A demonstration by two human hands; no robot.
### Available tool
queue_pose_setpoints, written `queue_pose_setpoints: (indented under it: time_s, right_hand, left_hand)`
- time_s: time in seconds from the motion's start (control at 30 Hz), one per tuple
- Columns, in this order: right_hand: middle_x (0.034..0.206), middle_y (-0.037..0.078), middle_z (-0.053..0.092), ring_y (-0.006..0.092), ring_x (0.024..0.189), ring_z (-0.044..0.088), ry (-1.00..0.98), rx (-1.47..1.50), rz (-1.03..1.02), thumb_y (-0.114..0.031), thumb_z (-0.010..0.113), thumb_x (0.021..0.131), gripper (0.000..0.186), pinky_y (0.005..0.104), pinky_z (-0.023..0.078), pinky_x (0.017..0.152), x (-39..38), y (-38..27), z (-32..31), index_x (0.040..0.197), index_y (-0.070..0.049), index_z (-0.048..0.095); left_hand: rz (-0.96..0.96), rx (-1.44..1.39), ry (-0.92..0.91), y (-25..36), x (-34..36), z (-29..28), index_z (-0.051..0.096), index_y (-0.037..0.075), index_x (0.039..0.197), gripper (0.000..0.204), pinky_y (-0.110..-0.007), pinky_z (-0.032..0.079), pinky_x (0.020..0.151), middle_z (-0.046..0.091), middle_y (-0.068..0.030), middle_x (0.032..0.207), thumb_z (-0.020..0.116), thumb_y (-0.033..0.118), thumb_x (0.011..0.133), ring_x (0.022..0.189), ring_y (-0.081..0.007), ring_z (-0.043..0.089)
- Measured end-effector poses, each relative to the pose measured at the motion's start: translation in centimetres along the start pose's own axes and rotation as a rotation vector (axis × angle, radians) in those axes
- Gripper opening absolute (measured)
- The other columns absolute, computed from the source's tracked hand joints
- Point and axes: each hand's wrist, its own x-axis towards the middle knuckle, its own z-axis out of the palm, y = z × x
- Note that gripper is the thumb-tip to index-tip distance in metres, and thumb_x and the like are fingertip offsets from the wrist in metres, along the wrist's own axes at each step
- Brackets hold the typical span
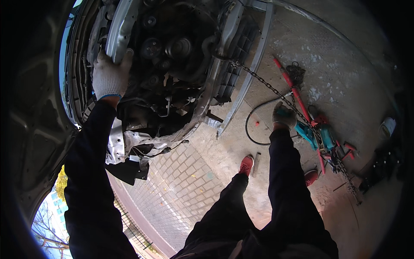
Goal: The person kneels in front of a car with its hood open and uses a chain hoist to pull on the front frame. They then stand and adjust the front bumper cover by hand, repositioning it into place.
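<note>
My left hand, in a white work glove, presses flat against a silver metal beam at the edge of an open car engine bay with pulleys and hoses showing. My right hand, in a green-and-grey glove, hangs lower with curled fingers next to a steel chain that runs from the car's front frame down to a red and teal hydraulic tool on the ground. Whether it grips anything I cannot tell.
A bent silver bar leans off the car's front. A black hose loops on the concrete. My red shoes stand on the paving. Dark tools lie at the right, and the raised hood fills the left.
</note>
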Motion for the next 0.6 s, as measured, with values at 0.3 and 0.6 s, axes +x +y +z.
queue_pose_setpoints:
  time_s: [0.3,0.6]
  right_hand:
    - [0.056,0.0,0.049,0.0243,0.056,0.056,0.041,-0.095,0.135,-0.038,0.045,0.107,0.048,0.0513,0.055,0.075,-10.6,0.6,1.6,0.066,-0.015,0.051]
    - [0.056,-0.01,0.029,0.0075,0.045,0.032,-0.106,0.052,0.624,-0.042,0.057,0.107,0.047,0.0252,0.032,0.043,-27.3,-14.1,-2.1,0.067,-0.021,0.044]
  left_hand:
    - [0.022,-0.004,0.107,1.1,-1.2,-1.0,0.055,-0.01,0.13,0.087,-0.056,0.055,0.097,0.065,-0.0347,0.123,0.071,0.063,0.086,0.114,-0.0493,0.066]
    - [0.011,-0.045,-0.019,0.7,-1.2,-1.6,0.054,-0.01,0.131,0.09,-0.057,0.054,0.097,0.063,-0.0365,0.125,0.067,0.067,0.087,0.115,-0.0495,0.066]
